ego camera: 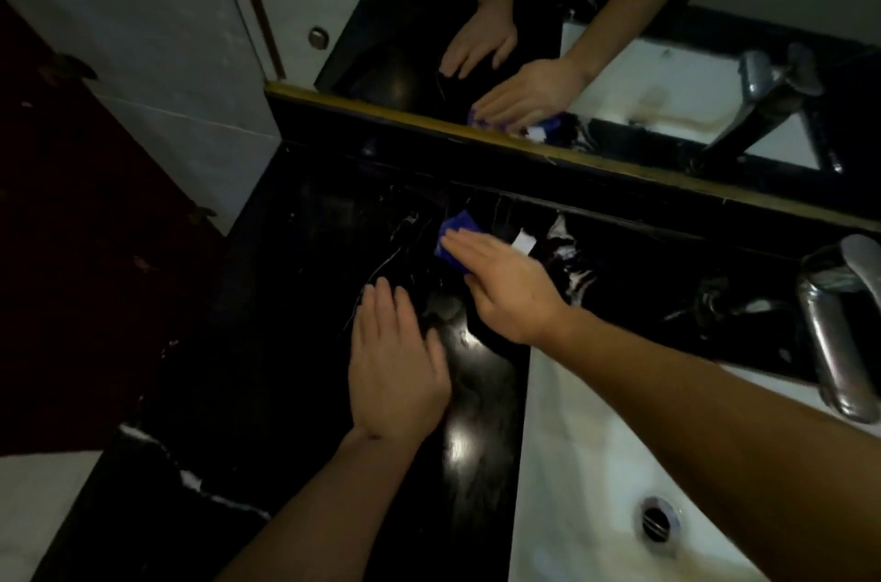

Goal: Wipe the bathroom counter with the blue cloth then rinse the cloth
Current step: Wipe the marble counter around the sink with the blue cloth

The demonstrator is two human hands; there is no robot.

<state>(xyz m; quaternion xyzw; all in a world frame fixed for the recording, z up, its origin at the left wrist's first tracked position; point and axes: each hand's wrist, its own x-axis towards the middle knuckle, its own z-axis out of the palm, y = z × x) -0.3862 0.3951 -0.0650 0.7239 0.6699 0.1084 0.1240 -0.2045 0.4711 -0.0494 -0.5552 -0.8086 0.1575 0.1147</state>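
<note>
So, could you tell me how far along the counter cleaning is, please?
Wiping is in progress: the right hand presses the blue cloth flat on the black counter near the mirror, while the left hand rests flat beside it. Rinsing is still left: the cloth isn't in the sink.

Desk (295, 295): runs from the near left corner to the back edge under the mirror (619, 33).
Cloth (453, 231): on the desk near its back edge, pressed flat under the right hand (510, 286).
Left hand (395, 367): flat on the desk, nearer than the cloth and just left of the right hand.
Sink (572, 462): set at the desk's right side, right of both hands.
Drain (659, 518): in the sink, toward its near end.
Tap (839, 333): at the sink's far right, by the back edge.
Wall (143, 33): beyond the desk's left edge.
</note>
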